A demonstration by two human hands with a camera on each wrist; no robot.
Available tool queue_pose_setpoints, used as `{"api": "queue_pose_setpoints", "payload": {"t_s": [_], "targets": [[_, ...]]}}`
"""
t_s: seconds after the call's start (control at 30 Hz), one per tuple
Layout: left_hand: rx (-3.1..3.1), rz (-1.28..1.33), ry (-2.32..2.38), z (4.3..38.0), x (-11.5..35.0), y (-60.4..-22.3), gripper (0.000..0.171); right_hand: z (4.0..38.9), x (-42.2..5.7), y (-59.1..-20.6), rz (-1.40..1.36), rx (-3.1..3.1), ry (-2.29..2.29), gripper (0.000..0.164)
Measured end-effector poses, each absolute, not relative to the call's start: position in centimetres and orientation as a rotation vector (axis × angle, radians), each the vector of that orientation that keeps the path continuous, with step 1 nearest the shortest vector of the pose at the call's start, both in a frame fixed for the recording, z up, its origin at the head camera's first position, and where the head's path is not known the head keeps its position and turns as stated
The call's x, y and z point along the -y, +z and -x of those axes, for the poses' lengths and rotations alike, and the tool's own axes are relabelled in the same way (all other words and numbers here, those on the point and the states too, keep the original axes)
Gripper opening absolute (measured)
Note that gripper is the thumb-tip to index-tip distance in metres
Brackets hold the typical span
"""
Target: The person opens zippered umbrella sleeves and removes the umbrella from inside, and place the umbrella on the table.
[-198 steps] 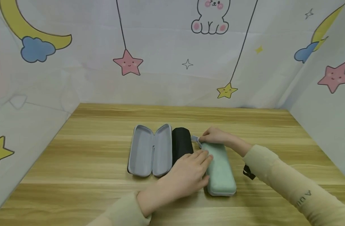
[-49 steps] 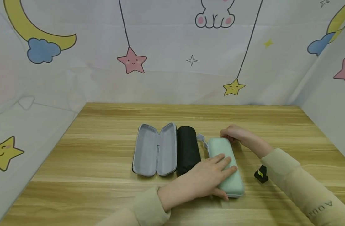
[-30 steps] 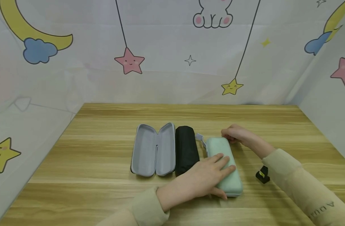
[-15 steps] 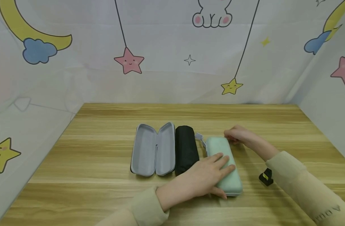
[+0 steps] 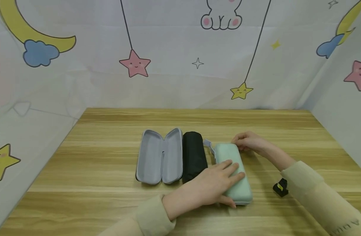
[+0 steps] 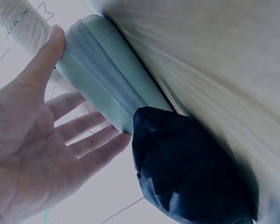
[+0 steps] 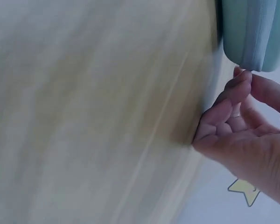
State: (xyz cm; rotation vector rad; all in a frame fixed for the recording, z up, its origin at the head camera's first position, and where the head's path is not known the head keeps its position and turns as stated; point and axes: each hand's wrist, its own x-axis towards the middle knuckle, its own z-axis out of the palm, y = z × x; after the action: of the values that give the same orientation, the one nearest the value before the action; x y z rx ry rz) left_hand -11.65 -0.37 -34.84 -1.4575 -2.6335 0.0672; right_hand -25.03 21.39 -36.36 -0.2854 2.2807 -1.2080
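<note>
The left hand (image 5: 217, 183) is resting spread on the green case (image 5: 228, 152), the right hand (image 5: 250, 142) is pinching at its zip (image 7: 257, 39); a grey-lined case (image 5: 173, 157) is lying open.

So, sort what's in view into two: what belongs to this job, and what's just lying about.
In use:
mint-green zippered case, steadied by the left hand, its far end at the right hand's fingertips

Apparently just lying about:
open grey-lined case
black pouch

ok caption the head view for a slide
Left hand on mint case, right hand at its far end, black bundle and open grey case alongside.
</note>
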Motion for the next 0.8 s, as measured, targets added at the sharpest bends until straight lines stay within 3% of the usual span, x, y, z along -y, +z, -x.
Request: {"api": "queue_pose_setpoints", "payload": {"t_s": [0.13,0.4,0.8], "targets": [[2.643,1.463,0.062,11.8,0.2,-34.9,0.083,24.6,-22.3,-36.6,0.388,-2.334,-1.187,0.024],[2.808,1.516,0.078,12.3,0.6,-33.8,0.082,23.0,-21.7,-37.2,0.763,-2.802,-0.814,0.016],[2.726,1.550,0.245,13.3,0.4,-34.1,0.083,22.3,-21.4,-37.7,0.883,-2.979,-0.696,0.013]]}}
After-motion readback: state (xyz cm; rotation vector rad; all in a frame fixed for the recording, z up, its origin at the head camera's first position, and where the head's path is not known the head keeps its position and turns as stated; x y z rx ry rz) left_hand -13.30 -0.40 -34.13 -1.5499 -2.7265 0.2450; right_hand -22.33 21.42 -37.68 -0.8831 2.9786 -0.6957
